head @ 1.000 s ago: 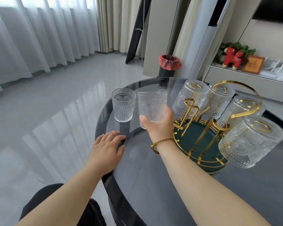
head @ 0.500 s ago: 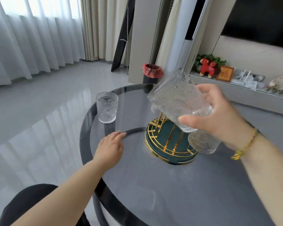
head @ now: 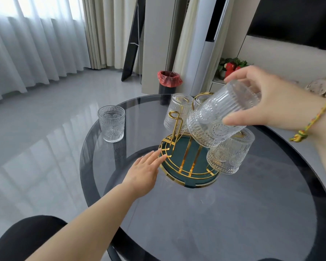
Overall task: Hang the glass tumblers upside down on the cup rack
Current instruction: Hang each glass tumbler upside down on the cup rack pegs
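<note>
My right hand (head: 267,102) grips a ribbed glass tumbler (head: 216,119), tilted with its mouth down and to the left, above the cup rack (head: 179,164). The rack has gold wire arms on a round green tray with a gold rim. One bare gold arm (head: 174,127) stands at the rack's left. Hung tumblers show at the back (head: 175,112) and at the front right (head: 230,155); others are hidden behind the held glass. A lone tumbler (head: 111,126) stands upright on the table's left. My left hand (head: 144,170) lies flat, fingertips touching the tray's left rim.
The round dark glass table (head: 215,213) has its near-left edge under my left forearm. A black bin with a red bag (head: 168,85) stands on the floor beyond the table. A shelf with ornaments (head: 231,66) runs along the right wall.
My right hand has lowered the tumbler closer over the rack and tipped it further mouth-down. My left hand has slid right from the table's edge to the tray's rim.
</note>
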Tool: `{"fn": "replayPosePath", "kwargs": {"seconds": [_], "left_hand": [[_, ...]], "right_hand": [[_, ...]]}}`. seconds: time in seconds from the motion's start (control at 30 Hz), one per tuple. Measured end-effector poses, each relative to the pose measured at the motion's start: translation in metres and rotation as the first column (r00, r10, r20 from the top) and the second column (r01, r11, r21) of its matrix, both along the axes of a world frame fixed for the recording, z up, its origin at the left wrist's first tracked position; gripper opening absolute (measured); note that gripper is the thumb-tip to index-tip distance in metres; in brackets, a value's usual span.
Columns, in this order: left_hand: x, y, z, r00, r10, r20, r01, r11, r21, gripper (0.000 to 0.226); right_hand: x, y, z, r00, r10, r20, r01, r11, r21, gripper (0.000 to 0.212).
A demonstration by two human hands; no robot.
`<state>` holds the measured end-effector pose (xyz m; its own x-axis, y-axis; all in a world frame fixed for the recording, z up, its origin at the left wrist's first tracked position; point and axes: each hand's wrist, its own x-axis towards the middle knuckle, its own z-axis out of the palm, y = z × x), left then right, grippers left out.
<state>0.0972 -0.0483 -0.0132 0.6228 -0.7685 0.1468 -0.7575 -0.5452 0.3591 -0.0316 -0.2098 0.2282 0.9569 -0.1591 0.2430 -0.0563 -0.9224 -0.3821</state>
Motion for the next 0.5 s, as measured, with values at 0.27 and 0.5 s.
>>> {"fn": "replayPosePath", "kwargs": {"seconds": [0.27, 0.5], "left_hand": [[0.008, 0.003, -0.005, 0.998, -0.062, -0.008, 0.062, 0.998, -0.019, 0.052], [0.007, 0.003, -0.007, 0.998, -0.056, 0.0, 0.056, 0.998, -0.023, 0.052]], "right_hand": [[0.031, 0.001, -0.035, 0.991, 0.046, -0.128, -0.055, 0.996, -0.07, 0.076], [0.043, 0.002, -0.061, 0.969, 0.025, -0.247, -0.047, 0.996, -0.082, 0.079]]}}
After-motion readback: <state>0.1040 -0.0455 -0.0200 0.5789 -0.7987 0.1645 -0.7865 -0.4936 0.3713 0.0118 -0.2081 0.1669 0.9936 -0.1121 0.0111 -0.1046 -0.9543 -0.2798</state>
